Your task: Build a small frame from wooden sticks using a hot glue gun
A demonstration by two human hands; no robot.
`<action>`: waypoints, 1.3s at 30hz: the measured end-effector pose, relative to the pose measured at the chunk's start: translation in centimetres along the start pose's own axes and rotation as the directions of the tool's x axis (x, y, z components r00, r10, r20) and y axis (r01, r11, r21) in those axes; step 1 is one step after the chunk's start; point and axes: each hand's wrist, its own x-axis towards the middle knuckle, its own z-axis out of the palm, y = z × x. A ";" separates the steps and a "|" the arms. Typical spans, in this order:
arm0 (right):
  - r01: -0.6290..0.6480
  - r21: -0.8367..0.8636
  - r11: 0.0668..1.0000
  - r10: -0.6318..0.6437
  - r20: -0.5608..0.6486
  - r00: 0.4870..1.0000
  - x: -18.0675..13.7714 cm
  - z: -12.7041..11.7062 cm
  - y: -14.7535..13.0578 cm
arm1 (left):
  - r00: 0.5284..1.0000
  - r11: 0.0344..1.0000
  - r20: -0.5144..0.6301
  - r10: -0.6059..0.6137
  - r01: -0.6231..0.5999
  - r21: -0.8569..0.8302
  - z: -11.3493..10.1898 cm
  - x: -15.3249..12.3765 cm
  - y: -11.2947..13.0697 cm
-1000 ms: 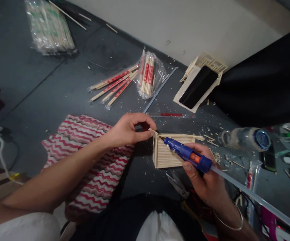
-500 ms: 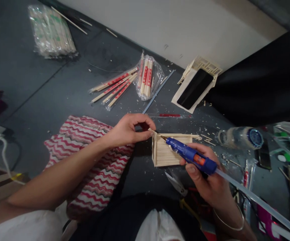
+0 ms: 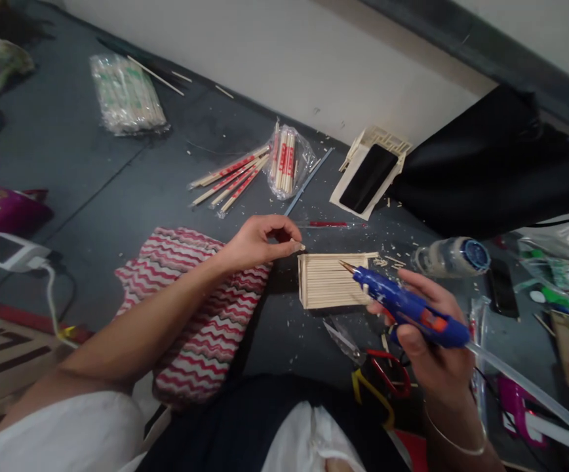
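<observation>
My right hand is wrapped around a blue hot glue gun, with a long clear glue stick trailing from its back. The gun's metal nozzle points left, over a small frame built from pale wooden sticks laid side by side. Just off the frame's upper left corner, my left hand pinches a small piece of wooden stick between thumb and forefinger. Most of that piece is hidden by the fingertips. Below the frame lie cutting pliers with red and yellow handles.
Wrapped chopsticks and a bagged bundle lie beyond my left hand. A phone rests against another stick structure. To the right lies a clear bottle. Striped cloth is under my left forearm. Stick scraps litter the table.
The glue gun has drawn back to the right, its nozzle leaving the frame's upper left corner. My left fingers have come slightly away from that corner. The whole view has shifted.
</observation>
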 end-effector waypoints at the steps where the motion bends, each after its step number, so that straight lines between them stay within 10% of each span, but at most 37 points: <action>1: -0.008 0.029 1.000 0.007 0.011 1.000 0.4 0.5 -0.1 | 1.000 1.000 -0.001 -0.002 0.002 0.000 0.0 0.0 0.0; 18: -0.047 -0.020 0.999 0.049 0.095 0.994 2.5 3.8 0.5 | 0.999 0.999 0.026 0.042 -0.042 0.010 0.0 0.0 -0.1; 28: 0.020 -0.118 0.993 -0.029 -0.082 0.996 1.5 1.7 0.7 | 1.000 0.999 0.015 0.020 -0.019 -0.046 0.1 -0.2 -0.1; 34: -0.045 -0.321 0.946 -0.112 -0.454 0.884 0.6 -2.5 7.0 | 0.998 0.997 0.005 0.070 -0.070 -0.031 0.1 -0.3 -0.2; 39: -0.130 -0.686 0.716 -0.135 -0.318 0.938 0.6 -4.7 12.8 | 0.996 0.996 0.025 0.087 -0.086 -0.008 0.2 -0.3 -0.3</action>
